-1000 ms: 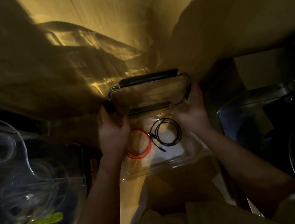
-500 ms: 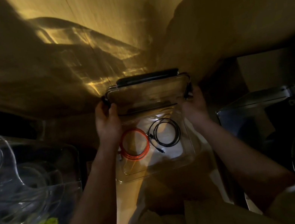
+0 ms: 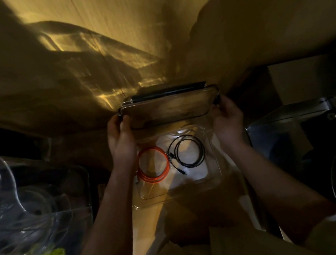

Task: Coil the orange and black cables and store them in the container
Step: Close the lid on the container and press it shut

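We have both coils down in the clear container: the orange cable on the left of its floor, the black cable just beside it on the right, apart from each other as far as we can see. The lid stands tilted up over the far edge of the container. Our left hand is curled around the lid's left end, fingers closed on the rim; our right hand is closed on its right end the same way. So coiling looks done and the step in hand is likely closing up. To do it well we should bring the lid down level, both ends together, and line its corners with the container's rim before pressing. One black plug sticks out toward the near side of the container; it seems low enough, but check it clears. Light is poor, so latches on the lid can't be made out.
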Demonstrator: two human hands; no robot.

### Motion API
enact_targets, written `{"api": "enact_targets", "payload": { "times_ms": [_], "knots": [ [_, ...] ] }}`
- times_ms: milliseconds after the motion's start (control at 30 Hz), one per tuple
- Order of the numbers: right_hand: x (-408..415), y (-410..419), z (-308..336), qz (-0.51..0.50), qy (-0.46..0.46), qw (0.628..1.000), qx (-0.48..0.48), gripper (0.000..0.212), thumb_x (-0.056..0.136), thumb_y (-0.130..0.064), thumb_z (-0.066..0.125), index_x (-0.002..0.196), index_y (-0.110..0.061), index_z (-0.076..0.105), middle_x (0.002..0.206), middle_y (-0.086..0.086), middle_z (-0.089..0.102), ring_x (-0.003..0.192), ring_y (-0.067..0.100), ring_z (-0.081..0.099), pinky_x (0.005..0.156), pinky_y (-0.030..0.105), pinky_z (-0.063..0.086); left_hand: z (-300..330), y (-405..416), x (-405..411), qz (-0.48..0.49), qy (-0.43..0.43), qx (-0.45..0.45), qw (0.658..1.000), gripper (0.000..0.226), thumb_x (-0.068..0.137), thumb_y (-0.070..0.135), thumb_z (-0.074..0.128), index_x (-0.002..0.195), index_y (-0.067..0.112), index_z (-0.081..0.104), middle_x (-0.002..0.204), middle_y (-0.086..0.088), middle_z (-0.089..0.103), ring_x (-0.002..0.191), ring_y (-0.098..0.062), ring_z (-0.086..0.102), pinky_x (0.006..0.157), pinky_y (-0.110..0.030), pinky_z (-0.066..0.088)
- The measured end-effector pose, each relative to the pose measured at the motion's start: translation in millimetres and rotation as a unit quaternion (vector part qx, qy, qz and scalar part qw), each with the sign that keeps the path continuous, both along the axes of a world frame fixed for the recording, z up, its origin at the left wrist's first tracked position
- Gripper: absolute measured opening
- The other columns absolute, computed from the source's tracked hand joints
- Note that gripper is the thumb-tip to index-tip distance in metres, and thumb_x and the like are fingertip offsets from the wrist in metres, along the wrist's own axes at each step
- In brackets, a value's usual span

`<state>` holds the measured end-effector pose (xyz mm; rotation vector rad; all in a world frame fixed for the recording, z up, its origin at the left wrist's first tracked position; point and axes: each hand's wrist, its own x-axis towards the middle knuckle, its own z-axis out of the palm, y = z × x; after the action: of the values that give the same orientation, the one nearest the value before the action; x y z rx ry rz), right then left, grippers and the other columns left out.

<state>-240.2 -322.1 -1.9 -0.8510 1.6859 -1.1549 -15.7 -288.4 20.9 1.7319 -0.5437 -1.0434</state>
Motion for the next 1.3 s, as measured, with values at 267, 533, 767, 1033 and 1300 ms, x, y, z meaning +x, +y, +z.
{"api": "enact_targets", "payload": {
  "times_ms": [267,533,767,1033,1300],
  "knots": [
    [-4,14,13,-0.028,0.035,0.998,-0.051,0.035,0.092,-0.008,0.059,0.128,-0.006,0.062,0.109,0.001,0.07,0.092,-0.009,0.066,0.079,0.012,0.049,20,10,3,0.061,0.026,-0.029,0.997,0.022,0.1,0.013,0.047,0.115,0.006,0.062,0.091,0.007,0.061,0.069,0.012,0.062,0.058,-0.004,0.043],
    [-7,43,51,-0.007,0.018,0.994,-0.107,0.032,0.096,-0.016,0.057,0.127,-0.013,0.063,0.12,0.002,0.07,0.112,0.007,0.064,0.096,0.024,0.052,55,34,-2,0.144,0.077,-0.071,0.984,0.02,0.099,0.019,0.049,0.106,0.01,0.066,0.086,0.008,0.063,0.069,0.004,0.064,0.062,-0.011,0.048],
    [-12,79,71,0.009,-0.013,0.987,-0.162,0.027,0.099,-0.019,0.049,0.117,-0.029,0.067,0.118,0.007,0.07,0.113,0.024,0.065,0.098,0.054,0.051,65,61,2,0.157,0.248,-0.116,0.949,0.017,0.092,0.033,0.054,0.083,0.021,0.061,0.07,0.007,0.059,0.063,-0.006,0.06,0.073,-0.035,0.052],
    [-22,116,94,0.06,0.019,0.976,-0.208,0.024,0.101,-0.012,0.043,0.112,-0.014,0.065,0.118,0.007,0.067,0.115,0.023,0.061,0.1,0.054,0.047,96,95,4,0.13,0.248,-0.099,0.955,0.013,0.093,0.024,0.06,0.103,0.015,0.06,0.088,-0.002,0.071,0.083,-0.013,0.07,0.073,-0.029,0.057],
    [-27,132,108,0.138,0.004,0.953,-0.271,0.022,0.102,-0.013,0.039,0.101,-0.023,0.058,0.151,-0.006,0.04,0.146,0.017,0.03,0.116,0.053,0.029,110,131,9,0.088,0.443,-0.016,0.892,0.048,0.082,0.006,0.059,0.13,0.007,0.058,0.127,-0.019,0.064,0.114,-0.03,0.065,0.101,-0.041,0.05]
  ]
}}
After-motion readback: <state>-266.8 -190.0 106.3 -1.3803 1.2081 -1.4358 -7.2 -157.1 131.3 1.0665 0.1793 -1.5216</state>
